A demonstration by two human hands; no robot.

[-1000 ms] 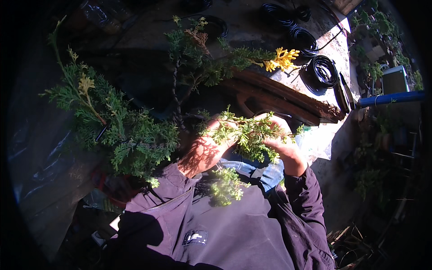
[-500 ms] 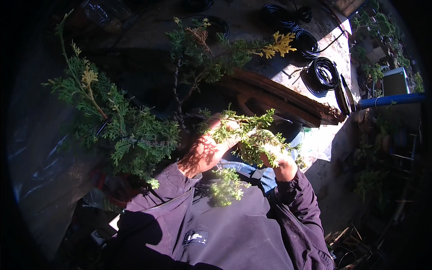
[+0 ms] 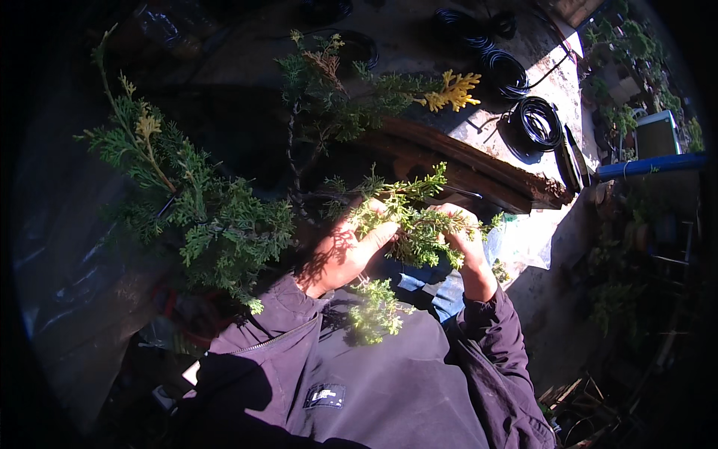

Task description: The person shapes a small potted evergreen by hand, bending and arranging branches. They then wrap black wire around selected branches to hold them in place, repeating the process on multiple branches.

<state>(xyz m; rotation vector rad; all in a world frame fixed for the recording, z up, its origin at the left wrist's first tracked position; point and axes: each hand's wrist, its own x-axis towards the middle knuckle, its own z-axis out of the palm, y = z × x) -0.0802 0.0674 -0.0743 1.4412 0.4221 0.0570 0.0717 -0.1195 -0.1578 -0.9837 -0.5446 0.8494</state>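
Observation:
A juniper [image 3: 239, 228] with green scaly foliage and a few yellow tips spreads over the left and middle of the view. Its thin dark stem [image 3: 293, 161] rises at the centre and looks wound with wire. My left hand [image 3: 336, 258] is closed around a leafy juniper branch [image 3: 415, 224], thumb on the near side. At the outer end of that branch, my right hand [image 3: 473, 258] has its fingers curled into the sprigs; leaves cover some fingertips. Below my left hand hangs a smaller sprig [image 3: 376, 310], close to my chest.
Behind my hands lies a rough dark wooden beam [image 3: 479, 161]. Coils of black wire [image 3: 540, 123] rest on the sunlit tabletop, with a long black tool [image 3: 576, 159] beside them. A blue pipe [image 3: 651, 165] runs at the right. Clear plastic [image 3: 523, 243] lies near my right hand.
My right hand has shifted slightly right and up along the branch, its fingers now higher among the sprigs. The left hand keeps its hold. The yellow-tipped branch has swayed a little left.

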